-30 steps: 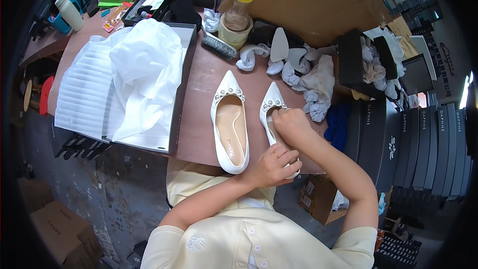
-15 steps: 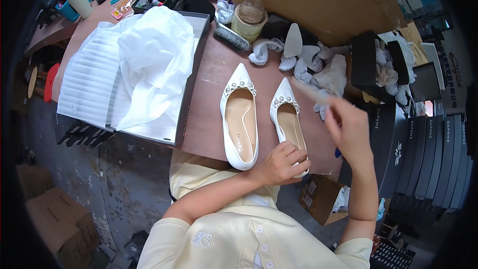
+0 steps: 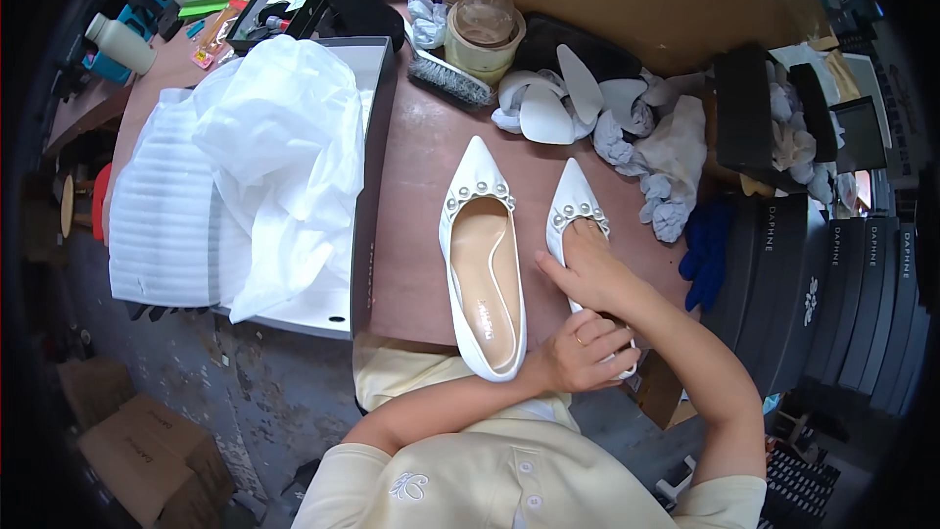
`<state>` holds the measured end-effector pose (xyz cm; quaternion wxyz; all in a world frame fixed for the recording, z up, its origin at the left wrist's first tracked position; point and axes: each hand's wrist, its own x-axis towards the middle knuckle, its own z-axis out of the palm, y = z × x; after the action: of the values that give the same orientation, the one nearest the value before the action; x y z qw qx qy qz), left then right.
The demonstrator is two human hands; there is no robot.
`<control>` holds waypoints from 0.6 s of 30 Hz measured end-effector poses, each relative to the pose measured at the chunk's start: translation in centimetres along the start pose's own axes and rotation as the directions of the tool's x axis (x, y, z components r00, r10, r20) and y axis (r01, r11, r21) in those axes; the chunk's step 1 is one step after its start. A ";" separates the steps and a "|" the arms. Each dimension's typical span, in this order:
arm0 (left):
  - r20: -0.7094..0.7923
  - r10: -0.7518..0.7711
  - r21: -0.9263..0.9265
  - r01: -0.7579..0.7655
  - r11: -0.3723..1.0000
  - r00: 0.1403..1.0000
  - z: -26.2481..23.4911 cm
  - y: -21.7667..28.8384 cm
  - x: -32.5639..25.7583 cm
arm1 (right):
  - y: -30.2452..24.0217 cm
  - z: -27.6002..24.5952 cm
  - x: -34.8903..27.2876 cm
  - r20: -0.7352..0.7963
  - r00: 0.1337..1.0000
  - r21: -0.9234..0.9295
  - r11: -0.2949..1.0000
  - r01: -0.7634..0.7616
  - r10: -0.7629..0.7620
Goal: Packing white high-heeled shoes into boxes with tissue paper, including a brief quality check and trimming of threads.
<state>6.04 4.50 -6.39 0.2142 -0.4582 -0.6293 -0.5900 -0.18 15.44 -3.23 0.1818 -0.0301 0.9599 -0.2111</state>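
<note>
Right of the open shoebox (image 3: 379, 167), the left hand (image 3: 590, 353) curls around the heel of the farther pointed pump (image 3: 570, 184), while the right hand (image 3: 599, 272) reaches into its toe, thumb spread, fingertips hidden, so any pinch cannot be told. Should the heel grip slip, forward pressure could skid it into the smooth white matching pump (image 3: 487, 269) nearer the shoebox, its round pearls (image 3: 585, 209) causing scuffs.
</note>
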 end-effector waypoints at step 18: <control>-0.068 0.012 -0.004 -0.012 1.000 0.998 0.8 -0.2 -0.5 | 0.4 0.2 0.3 0.147 0.986 0.031 0.996 -0.082 0.077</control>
<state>6.36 5.05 -7.07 0.2381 -0.4418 -0.6177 -0.6054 -0.35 15.67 -3.65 0.2603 -0.0039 0.9404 -0.2186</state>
